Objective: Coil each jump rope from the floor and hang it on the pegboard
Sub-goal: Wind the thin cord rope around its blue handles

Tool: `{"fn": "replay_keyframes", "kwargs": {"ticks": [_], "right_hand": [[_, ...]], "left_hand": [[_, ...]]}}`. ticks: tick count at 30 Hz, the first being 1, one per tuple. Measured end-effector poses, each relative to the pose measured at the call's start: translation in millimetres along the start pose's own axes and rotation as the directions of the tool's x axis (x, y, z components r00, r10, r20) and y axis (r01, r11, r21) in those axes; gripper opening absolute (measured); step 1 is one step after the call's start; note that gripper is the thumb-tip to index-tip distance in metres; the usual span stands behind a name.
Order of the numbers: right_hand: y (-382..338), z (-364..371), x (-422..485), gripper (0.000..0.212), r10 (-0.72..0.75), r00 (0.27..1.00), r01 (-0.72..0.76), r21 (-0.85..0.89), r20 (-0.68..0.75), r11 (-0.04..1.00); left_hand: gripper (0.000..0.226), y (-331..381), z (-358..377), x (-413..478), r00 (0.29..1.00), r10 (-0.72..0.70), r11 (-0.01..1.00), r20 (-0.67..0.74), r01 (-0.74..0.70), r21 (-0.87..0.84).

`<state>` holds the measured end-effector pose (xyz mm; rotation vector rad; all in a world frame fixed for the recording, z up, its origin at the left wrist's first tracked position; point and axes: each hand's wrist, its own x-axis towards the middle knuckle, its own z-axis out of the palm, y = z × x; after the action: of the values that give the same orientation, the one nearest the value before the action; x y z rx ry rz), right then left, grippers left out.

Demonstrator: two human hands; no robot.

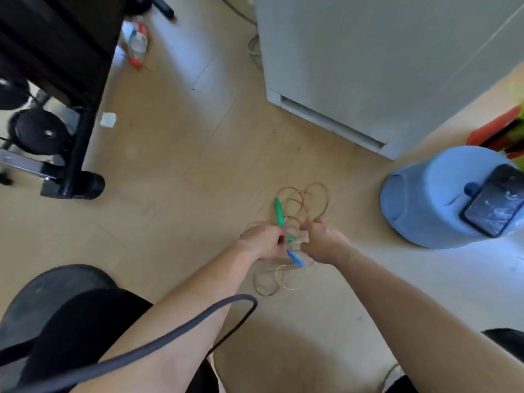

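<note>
Two hands, one rope tangle (310, 198), floor (184, 165).
Left hand (263, 241) grips green handle (279, 212); right hand (323, 241) pinches thin cord (307, 219). Best free one rope first, coil even loops.

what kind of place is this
Likely a home room used for workouts: weight plates on a rack at left, jump ropes on the floor, a phone on a blue stool.

Both bare forearms reach forward, converging. Left hand (262, 241) grips green handle (279, 212); right hand (323, 241) just beside it, fingers curled, contents unclear.
</note>
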<state>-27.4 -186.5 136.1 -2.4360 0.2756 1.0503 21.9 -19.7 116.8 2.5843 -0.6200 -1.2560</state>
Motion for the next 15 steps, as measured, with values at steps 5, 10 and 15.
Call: {"fn": "replay_keyframes", "kwargs": {"ticks": [5, 10, 15], "right_hand": [[-37, -58, -37, 0.029, -0.103, 0.98, 0.139, 0.219, -0.169, 0.966], [-42, -80, -72, 0.026, -0.109, 0.952, 0.238, 0.469, -0.286, 0.851], [-28, -81, -113, 0.041, -0.148, 0.947, 0.254, 0.382, -0.283, 0.889]], "left_hand": [[0.003, 48, -101, -42, 0.98, 0.099, 0.972, -0.17, -0.131, -0.194], [0.029, 53, -164, -83, 0.901, 0.05, 0.894, -0.431, -0.233, -0.383], [0.046, 25, -198, -145, 0.741, -0.1, 0.876, -0.664, -0.251, -0.412]]}}
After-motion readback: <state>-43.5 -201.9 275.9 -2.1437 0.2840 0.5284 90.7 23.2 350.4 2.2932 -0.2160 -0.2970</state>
